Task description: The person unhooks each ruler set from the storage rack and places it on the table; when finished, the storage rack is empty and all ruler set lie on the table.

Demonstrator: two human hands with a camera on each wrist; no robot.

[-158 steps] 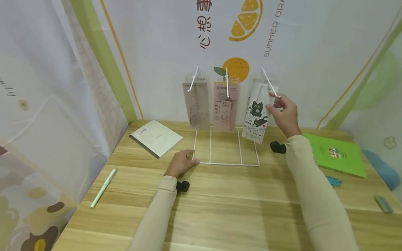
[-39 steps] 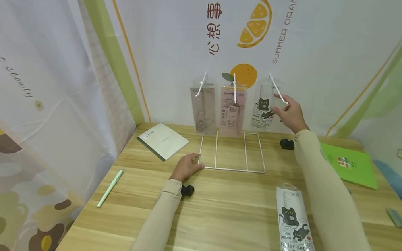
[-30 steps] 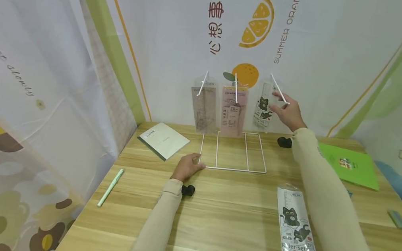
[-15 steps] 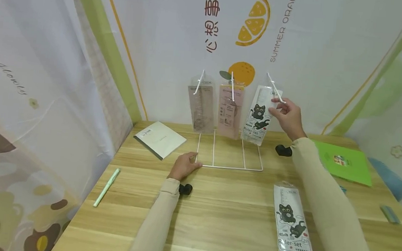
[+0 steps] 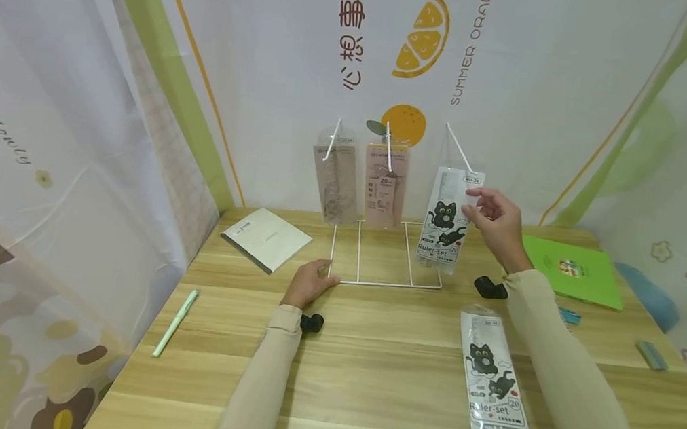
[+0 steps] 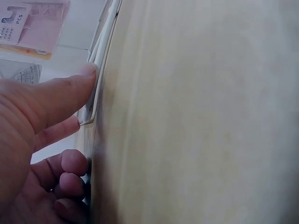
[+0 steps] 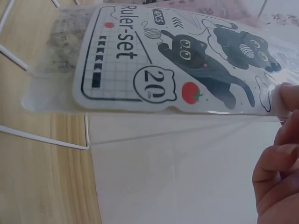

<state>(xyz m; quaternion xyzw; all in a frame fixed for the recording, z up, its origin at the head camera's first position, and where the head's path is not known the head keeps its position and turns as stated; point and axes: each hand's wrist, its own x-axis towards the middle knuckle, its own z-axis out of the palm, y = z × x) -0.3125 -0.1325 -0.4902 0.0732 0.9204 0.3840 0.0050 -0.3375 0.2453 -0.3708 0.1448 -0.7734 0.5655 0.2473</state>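
Observation:
My right hand [image 5: 498,227] pinches the edge of a clear-bagged ruler set [image 5: 446,217] printed with black cats. In the head view its top is at the tip of the right hook [image 5: 461,148]; whether it still touches the hook I cannot tell. The left hand [image 5: 307,283] holds the front left corner of the white wire rack [image 5: 383,285], thumb against the wire. A matching ruler set [image 5: 496,378] lies on the table below the right hand. On the other hooks hang a grey pack [image 5: 337,183] and a pink pack [image 5: 385,185].
A pale notebook [image 5: 266,238] lies left of the rack and a light green pen [image 5: 176,322] near the table's left edge. Right of the rack are a green book [image 5: 574,270], a small blue item [image 5: 569,316] and a grey-green block [image 5: 652,355]. Printed cloth hangs behind.
One ruler set went from the right hook to the table. My right hand then took hold of a second one and drew it forward and down along the hook. The left hand stayed on the rack.

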